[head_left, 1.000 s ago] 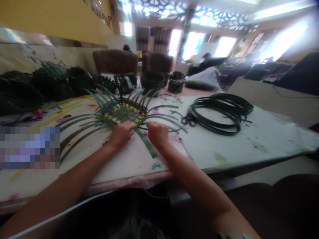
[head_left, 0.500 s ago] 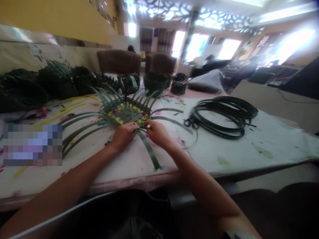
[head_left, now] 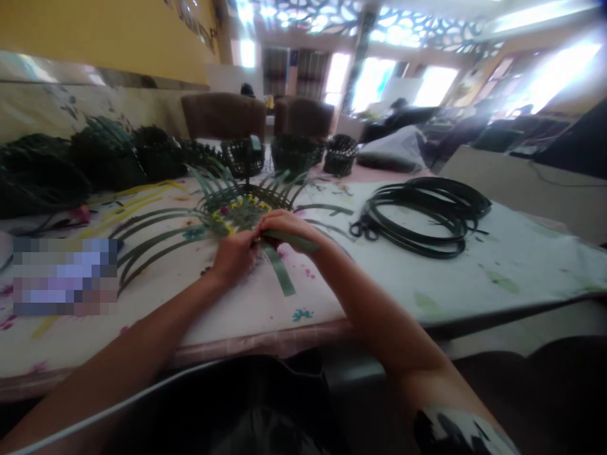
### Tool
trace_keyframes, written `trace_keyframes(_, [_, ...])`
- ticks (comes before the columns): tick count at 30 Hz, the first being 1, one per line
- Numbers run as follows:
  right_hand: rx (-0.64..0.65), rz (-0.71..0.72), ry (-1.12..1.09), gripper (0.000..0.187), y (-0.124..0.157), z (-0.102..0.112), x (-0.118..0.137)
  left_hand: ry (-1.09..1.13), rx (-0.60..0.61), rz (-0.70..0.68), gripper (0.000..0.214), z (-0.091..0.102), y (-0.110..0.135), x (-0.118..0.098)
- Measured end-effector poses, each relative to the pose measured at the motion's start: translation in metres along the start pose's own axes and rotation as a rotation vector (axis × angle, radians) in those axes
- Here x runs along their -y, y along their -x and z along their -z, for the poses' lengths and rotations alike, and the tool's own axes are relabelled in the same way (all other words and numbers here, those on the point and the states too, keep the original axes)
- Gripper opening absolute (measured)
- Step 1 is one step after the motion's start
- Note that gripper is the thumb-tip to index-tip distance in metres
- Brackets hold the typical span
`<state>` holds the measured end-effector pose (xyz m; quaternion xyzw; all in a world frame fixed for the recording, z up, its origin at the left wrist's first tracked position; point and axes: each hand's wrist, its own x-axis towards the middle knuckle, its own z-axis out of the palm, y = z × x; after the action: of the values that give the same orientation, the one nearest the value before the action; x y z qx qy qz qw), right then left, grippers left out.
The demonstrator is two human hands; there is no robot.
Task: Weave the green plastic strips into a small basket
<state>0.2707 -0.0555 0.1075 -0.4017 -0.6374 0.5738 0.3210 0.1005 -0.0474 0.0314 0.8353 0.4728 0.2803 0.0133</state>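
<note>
A partly woven basket point(head_left: 244, 216) of green flat strips lies on the table, its long loose ends fanning out to the sides and back. My left hand point(head_left: 237, 253) is closed on its near edge, where the weave meets the strips. Right beside it, my right hand point(head_left: 285, 224) reaches over the near right corner, fingers bent and pinching a green strip point(head_left: 296, 241) that lies across the wrist. Another green strip point(head_left: 281, 273) hangs down toward me from between the hands. The fingertips of both hands are partly hidden.
Coiled dark green strip point(head_left: 417, 221) lies to the right, with black scissors point(head_left: 363, 230) at its left side. Several dark woven baskets point(head_left: 341, 155) line the back of the flowered tablecloth point(head_left: 474, 278). Yellow strips point(head_left: 118, 208) lie at left, near a blurred-out patch.
My right hand has moved left and over the basket's edge, closer to my left hand. A strip now lies across the right wrist, and the hanging strip reaches less far down.
</note>
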Motion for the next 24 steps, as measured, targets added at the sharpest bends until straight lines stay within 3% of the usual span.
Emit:
trace_keyframes(4, [0.040, 0.075, 0.030, 0.018, -0.003, 0.000, -0.004, -0.068, 0.005, 0.160, 0.019, -0.001, -0.004, -0.007])
trace_keyframes(7, [-0.079, 0.162, 0.131, 0.014, -0.002, 0.006, -0.013, -0.070, -0.028, 0.217, 0.022, 0.000, -0.006, -0.012])
trace_keyframes(11, [-0.264, 0.306, 0.659, 0.007, 0.004, 0.009, -0.032, -0.024, -0.034, 0.216, 0.035, 0.002, -0.008, -0.015])
trace_keyframes(15, [-0.285, 0.253, 1.120, 0.010, 0.009, 0.003, -0.039, -0.057, -0.012, 0.290, 0.039, 0.005, -0.010, -0.015])
trace_keyframes(18, [-0.282, 0.196, 1.255, 0.020, 0.009, -0.001, -0.037, -0.090, 0.002, 0.302, 0.035, 0.004, -0.010, -0.013])
trace_keyframes(24, [-0.311, 0.238, 1.396, 0.032, 0.002, -0.003, -0.039, -0.019, -0.069, 0.264, 0.037, -0.006, -0.009, 0.000])
